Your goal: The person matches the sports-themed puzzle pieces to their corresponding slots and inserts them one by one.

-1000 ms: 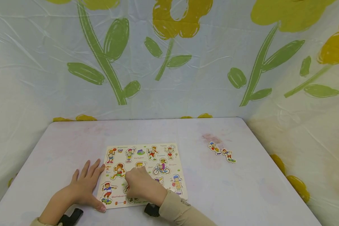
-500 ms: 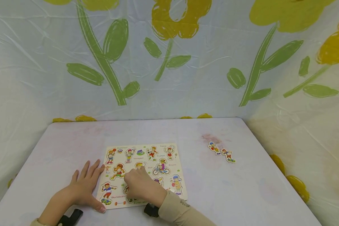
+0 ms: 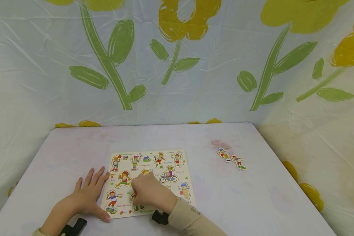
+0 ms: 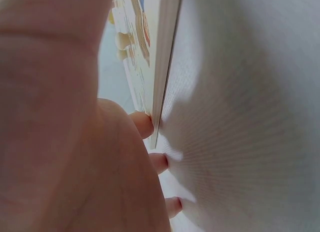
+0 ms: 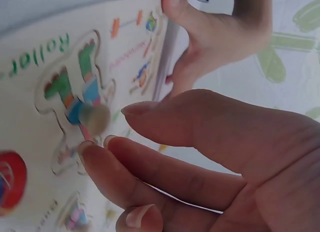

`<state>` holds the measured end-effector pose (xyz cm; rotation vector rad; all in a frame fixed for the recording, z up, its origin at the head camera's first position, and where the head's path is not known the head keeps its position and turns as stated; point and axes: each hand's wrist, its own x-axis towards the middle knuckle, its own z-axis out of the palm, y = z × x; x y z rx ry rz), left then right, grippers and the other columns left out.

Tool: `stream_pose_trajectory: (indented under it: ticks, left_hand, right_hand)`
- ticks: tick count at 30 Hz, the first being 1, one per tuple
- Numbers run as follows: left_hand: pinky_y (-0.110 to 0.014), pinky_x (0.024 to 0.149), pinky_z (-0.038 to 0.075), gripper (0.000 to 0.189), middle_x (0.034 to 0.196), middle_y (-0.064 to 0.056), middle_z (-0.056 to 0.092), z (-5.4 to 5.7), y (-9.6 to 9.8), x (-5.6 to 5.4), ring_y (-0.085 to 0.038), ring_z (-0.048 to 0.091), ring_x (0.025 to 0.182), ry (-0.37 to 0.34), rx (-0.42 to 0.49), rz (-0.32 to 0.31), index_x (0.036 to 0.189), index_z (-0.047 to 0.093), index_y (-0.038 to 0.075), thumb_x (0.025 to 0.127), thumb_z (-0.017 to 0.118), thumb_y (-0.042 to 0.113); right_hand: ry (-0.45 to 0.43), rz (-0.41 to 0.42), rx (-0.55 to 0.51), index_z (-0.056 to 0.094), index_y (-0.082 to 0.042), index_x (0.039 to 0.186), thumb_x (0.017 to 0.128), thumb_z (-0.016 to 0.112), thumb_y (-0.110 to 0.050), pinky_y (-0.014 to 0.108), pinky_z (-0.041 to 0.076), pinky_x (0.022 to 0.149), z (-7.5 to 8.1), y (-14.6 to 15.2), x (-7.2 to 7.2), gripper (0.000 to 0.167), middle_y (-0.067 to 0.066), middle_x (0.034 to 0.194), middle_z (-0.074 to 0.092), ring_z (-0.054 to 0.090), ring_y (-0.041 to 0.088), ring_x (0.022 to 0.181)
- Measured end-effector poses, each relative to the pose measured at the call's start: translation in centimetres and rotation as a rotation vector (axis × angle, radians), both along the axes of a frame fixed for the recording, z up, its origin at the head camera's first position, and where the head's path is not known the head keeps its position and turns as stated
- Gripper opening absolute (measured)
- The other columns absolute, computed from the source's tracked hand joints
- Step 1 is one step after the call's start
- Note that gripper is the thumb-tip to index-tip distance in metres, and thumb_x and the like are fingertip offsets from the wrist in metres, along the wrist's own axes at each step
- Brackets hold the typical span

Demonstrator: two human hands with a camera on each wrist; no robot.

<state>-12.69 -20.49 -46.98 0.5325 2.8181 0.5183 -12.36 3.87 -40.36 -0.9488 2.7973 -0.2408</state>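
Observation:
A cream puzzle board (image 3: 181, 178) printed with sports figures lies on the table. My left hand (image 3: 87, 196) rests with spread fingers along its left side; in the left wrist view, a fingertip touches the board's edge (image 4: 167, 57). Over the lower middle of the board is my right hand (image 3: 151, 193), which hides several figures in the head view. The right wrist view shows its thumb and fingers bent and apart, close to the knob (image 5: 95, 118) of the roller-skater puzzle piece (image 5: 62, 90). That piece sits within its outline, and the knob is not pinched.
Two loose puzzle pieces lie to the right of the board: a blue-haired figure (image 3: 224, 154) and a skateboarder (image 3: 238, 162). A flower-patterned curtain (image 3: 194, 98) stands behind the table (image 3: 268, 203). Black wrist devices (image 3: 160, 217) sit under both wrists.
My right hand has shifted slightly to the right over the board, lifting its fingers a little. The left hand and the two loose pieces have stayed put.

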Motion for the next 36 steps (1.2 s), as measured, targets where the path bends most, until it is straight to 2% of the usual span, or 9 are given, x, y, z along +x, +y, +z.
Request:
stream_pose_trajectory:
  ticks: [6,8,13,19,26,31,36]
  left_hand:
    - [-0.083,0.1,0.0,0.152,0.158,-0.026,0.015,-0.9,-0.2,-0.2,-0.054,0.0,0.143,0.051,0.024,0.002,0.147,0.031,0.004,0.029,0.073,0.09]
    - [-0.083,0.1,-0.001,0.151,0.158,-0.026,0.015,-0.9,-0.2,-0.2,-0.054,0.0,0.143,0.05,0.023,0.0,0.146,0.031,0.004,0.029,0.073,0.089]
    - [-0.082,0.101,-0.002,0.152,0.159,-0.026,0.012,-0.3,-0.1,-0.1,-0.055,-0.002,0.143,0.016,-0.003,-0.003,0.148,0.029,0.004,0.03,0.075,0.088]
    - [-0.082,0.1,-0.004,0.153,0.159,-0.027,0.011,0.0,0.0,-0.1,-0.055,-0.004,0.143,-0.013,-0.002,-0.001,0.149,0.028,0.002,0.031,0.076,0.087]
    - [-0.082,0.1,-0.002,0.153,0.159,-0.026,0.013,-0.5,-0.1,-0.1,-0.055,-0.001,0.143,0.025,0.017,0.004,0.147,0.03,0.003,0.029,0.075,0.088]
    - [-0.083,0.1,0.0,0.152,0.158,-0.026,0.015,-0.7,-0.2,0.0,-0.055,0.001,0.142,0.065,0.024,-0.002,0.147,0.03,0.004,0.029,0.072,0.09]
    - [-0.083,0.099,0.0,0.152,0.158,-0.026,0.015,-0.8,-0.2,0.0,-0.055,0.001,0.142,0.072,0.015,-0.006,0.147,0.03,0.005,0.029,0.072,0.09]
  right_hand:
    - [0.017,0.003,-0.009,0.059,-0.02,0.058,0.071,0.086,-0.021,0.031,0.041,0.072,0.8,0.4,-0.4,0.03,-0.013,0.055,0.051,0.045,0.005,0.057]
    - [0.02,0.003,-0.009,0.059,-0.02,0.058,0.071,0.087,-0.023,0.029,0.038,0.068,1.0,0.5,-0.6,0.031,-0.013,0.055,0.052,0.045,0.004,0.057]
    - [0.006,-0.021,-0.044,0.061,-0.02,0.063,0.071,0.088,-0.026,0.027,0.036,0.07,1.6,1.2,-1.1,0.03,-0.014,0.06,0.054,0.046,0.004,0.059]
    - [0.051,-0.052,-0.101,0.065,-0.019,0.068,0.073,0.079,-0.014,0.026,0.037,0.071,2.4,2.7,-1.8,0.016,-0.015,0.061,0.053,0.047,0.004,0.06]
    - [0.03,-0.083,-0.186,0.068,-0.018,0.074,0.078,0.081,-0.018,0.026,0.039,0.072,3.1,4.7,-2.5,0.014,-0.013,0.067,0.054,0.048,0.005,0.064]
    - [0.023,-0.099,-0.254,0.069,-0.016,0.077,0.08,0.075,-0.011,0.023,0.043,0.067,3.1,6.6,-3.2,0.009,-0.009,0.073,0.06,0.052,0.008,0.069]
    - [0.028,-0.141,-0.307,0.069,-0.013,0.078,0.079,0.073,-0.007,0.025,0.046,0.064,3.0,8.6,-3.8,0.008,-0.004,0.076,0.063,0.053,0.01,0.07]
